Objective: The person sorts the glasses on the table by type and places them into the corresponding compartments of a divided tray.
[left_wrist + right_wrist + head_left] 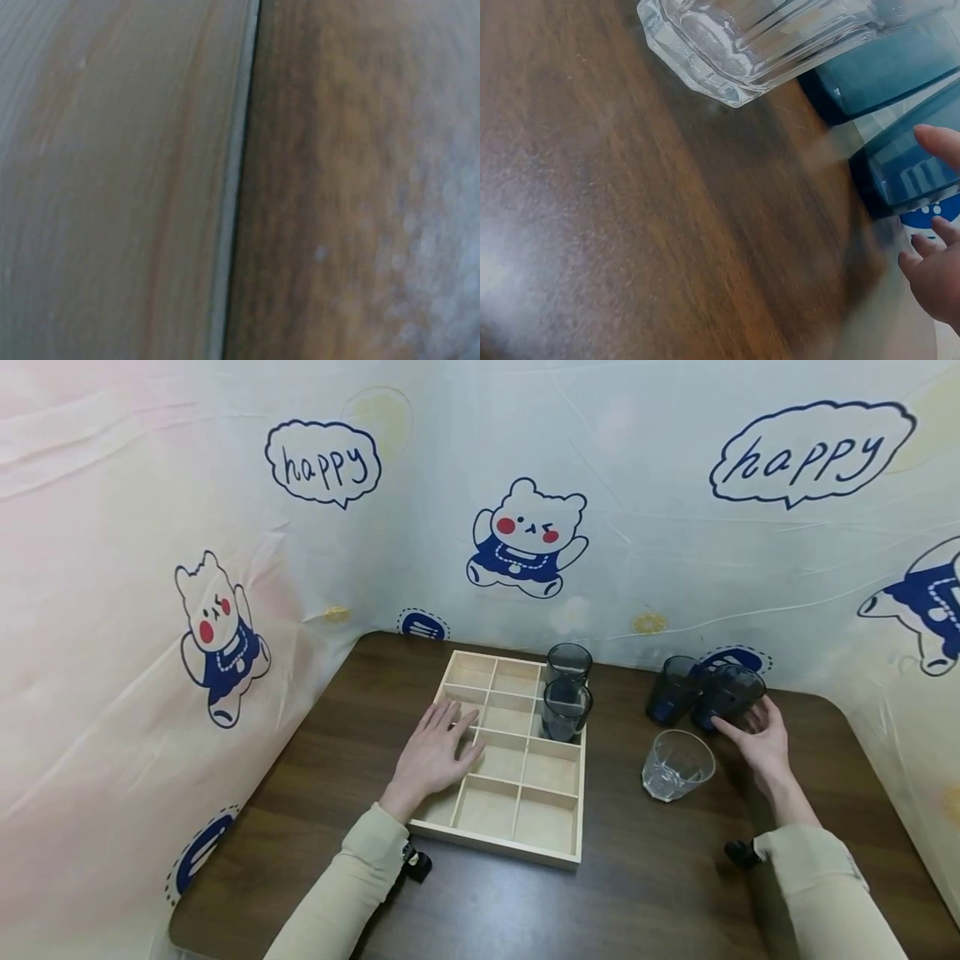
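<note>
My left hand [435, 760] lies with spread fingers over the left side of a pale wooden divided tray [498, 845], holding nothing. Two dark tinted glasses, a rear one [567, 664] and a nearer one [564, 714], stand upright in the tray's right column. My right hand [761, 743] is around the right-hand dark glass [726, 697] on the table. Its thumb overlaps that glass in the right wrist view, while the visible fingertips [924, 246] show a gap from it. Another dark glass [673, 693] stands close beside. A clear faceted glass [675, 767] is nearer me.
The brown wooden table [637, 877] has rounded corners. Behind it and to both sides hangs a pale printed cloth [637, 560]. The left wrist view holds only blurred wood [112, 187] and a dark wood-grain surface [337, 187].
</note>
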`<state>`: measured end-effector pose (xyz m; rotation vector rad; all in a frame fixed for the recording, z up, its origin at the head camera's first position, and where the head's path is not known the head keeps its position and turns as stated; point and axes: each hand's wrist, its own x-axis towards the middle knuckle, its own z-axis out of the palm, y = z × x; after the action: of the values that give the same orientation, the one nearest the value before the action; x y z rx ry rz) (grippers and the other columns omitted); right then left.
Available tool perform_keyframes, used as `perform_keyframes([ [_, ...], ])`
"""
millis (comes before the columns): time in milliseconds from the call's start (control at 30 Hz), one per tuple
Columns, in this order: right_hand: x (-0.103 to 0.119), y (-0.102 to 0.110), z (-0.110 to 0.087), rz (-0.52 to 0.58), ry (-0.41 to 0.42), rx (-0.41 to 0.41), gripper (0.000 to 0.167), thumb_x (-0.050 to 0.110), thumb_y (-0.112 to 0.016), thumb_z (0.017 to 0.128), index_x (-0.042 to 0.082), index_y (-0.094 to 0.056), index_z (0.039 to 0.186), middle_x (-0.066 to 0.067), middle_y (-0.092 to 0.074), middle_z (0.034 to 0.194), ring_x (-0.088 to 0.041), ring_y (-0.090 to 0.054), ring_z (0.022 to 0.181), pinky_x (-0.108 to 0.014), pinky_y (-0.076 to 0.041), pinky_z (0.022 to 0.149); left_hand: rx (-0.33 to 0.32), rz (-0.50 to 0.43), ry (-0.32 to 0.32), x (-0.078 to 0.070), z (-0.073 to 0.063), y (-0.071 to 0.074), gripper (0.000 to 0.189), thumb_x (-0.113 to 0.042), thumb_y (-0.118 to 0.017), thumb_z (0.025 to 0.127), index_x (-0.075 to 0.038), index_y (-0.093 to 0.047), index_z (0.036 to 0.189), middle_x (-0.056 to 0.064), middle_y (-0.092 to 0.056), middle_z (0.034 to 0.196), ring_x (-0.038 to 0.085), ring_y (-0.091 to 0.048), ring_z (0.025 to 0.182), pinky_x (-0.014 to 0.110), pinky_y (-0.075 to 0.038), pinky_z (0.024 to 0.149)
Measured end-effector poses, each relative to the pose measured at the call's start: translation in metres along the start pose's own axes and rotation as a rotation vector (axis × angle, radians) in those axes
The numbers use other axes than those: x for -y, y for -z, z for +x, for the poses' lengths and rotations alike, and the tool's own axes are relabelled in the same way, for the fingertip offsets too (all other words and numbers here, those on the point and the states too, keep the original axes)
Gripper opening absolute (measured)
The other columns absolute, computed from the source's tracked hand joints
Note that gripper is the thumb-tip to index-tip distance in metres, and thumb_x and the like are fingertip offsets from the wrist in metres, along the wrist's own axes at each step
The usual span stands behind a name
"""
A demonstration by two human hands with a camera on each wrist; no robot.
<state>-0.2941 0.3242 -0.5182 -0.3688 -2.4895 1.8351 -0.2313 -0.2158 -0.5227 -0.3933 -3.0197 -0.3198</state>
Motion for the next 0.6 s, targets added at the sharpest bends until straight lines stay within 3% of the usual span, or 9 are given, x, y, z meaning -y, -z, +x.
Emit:
perform_keyframes([
  [167, -0.0001, -0.0050, 0.0052, 0.119, 0.037, 0.041, 0.098, 0.014, -0.078, 0.103, 0.032, -0.015, 0.176, -0.004, -0.017, 0.187, -0.027, -0.015, 0.174, -0.021, -0.028, 0.135, -0.001, 0.001, -0.002, 0.0010, -0.0011, -0.0003, 0.072, -0.063, -0.043, 0.110, -0.021, -0.047, 0.168, 0.017, -0.040, 0.178, 0.035, -0.029, 0.171, 0.050, -0.015, 0.144],
  [367, -0.0048, -0.0058, 0.0095, 0.278, 0.051, 0.083, 0.090, 0.002, -0.079, 0.099, 0.037, -0.030, 0.166, 0.007, -0.028, 0.183, -0.015, -0.020, 0.173, 0.000, -0.045, 0.108, -0.003, 0.001, 0.002, 0.0000, -0.0019, -0.0014, 0.072, -0.063, -0.044, 0.109, -0.021, -0.048, 0.168, 0.017, -0.040, 0.178, 0.035, -0.029, 0.171, 0.050, -0.015, 0.144],
  [467, -0.0057, -0.0062, 0.0108, 0.253, 0.044, 0.070, 0.079, 0.006, -0.082, 0.098, 0.039, -0.040, 0.157, 0.013, -0.046, 0.169, -0.006, -0.037, 0.163, 0.002, -0.048, 0.098, -0.003, 0.007, 0.001, -0.0002, -0.0013, -0.0020, 0.072, -0.064, -0.044, 0.109, -0.022, -0.048, 0.168, 0.017, -0.040, 0.177, 0.035, -0.029, 0.171, 0.050, -0.015, 0.144],
  [600, -0.0050, -0.0075, 0.0109, 0.269, 0.040, 0.055, 0.062, 0.009, -0.085, 0.096, 0.039, -0.052, 0.139, 0.024, -0.063, 0.134, 0.006, -0.056, 0.133, 0.001, -0.050, 0.091, 0.003, 0.012, 0.004, -0.0005, -0.0010, -0.0014, 0.073, -0.065, -0.043, 0.109, -0.022, -0.048, 0.168, 0.016, -0.040, 0.178, 0.035, -0.028, 0.171, 0.050, -0.015, 0.144],
])
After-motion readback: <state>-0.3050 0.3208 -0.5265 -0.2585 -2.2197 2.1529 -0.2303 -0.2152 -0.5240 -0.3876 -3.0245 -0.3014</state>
